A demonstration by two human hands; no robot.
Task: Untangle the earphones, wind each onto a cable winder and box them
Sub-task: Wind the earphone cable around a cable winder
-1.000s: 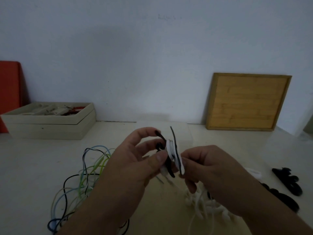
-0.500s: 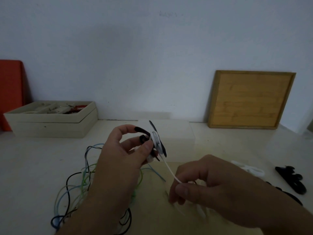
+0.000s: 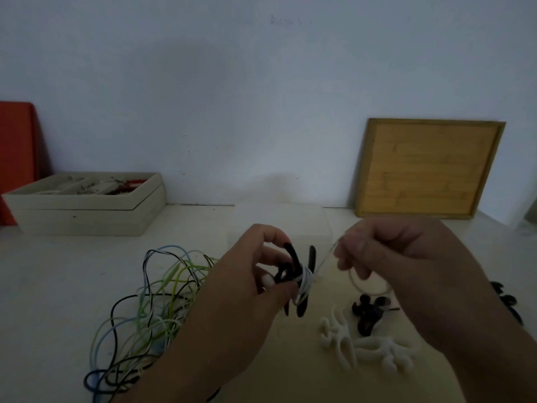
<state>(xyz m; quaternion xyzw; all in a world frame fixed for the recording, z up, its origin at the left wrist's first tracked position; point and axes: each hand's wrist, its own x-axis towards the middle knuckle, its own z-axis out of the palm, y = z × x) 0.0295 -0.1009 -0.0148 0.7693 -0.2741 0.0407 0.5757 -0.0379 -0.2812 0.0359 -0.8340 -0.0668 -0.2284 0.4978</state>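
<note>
The black cable winder (image 3: 293, 274) is held above the near middle of the table (image 3: 58, 286). Several turns of white earphone cable (image 3: 325, 260) are bunched round its waist. The left hand (image 3: 247, 280) grips the winder, thumb and fingertips pinching its left side. The right hand (image 3: 401, 251), up and to the right, pinches the free strand, which runs taut from the winder. A slack loop of the same cable hangs below that hand.

Step in hand, as judged: winding. To do it well, hold the strand under light, even tension and lay each turn beside the last in the waist. Feed the slack loop in without a kink, and leave the end for a slot.

Count:
- One winder is in hand.
- Two white winders (image 3: 340, 338) lie near right.
- One black winder (image 3: 367, 314) lies just beyond them.
- More black winders (image 3: 507, 301) sit at the right edge, partly hidden by the arm, so their number is uncertain.
- One tangle of cables (image 3: 157, 292), blue, green, black and white, lies to the left; how many earphones it holds cannot be told.

Far side: one clear box (image 3: 279, 219) at centre, one beige tray box (image 3: 87, 210) at left, and one wooden board (image 3: 430, 170) leaning on the wall at right.
</note>
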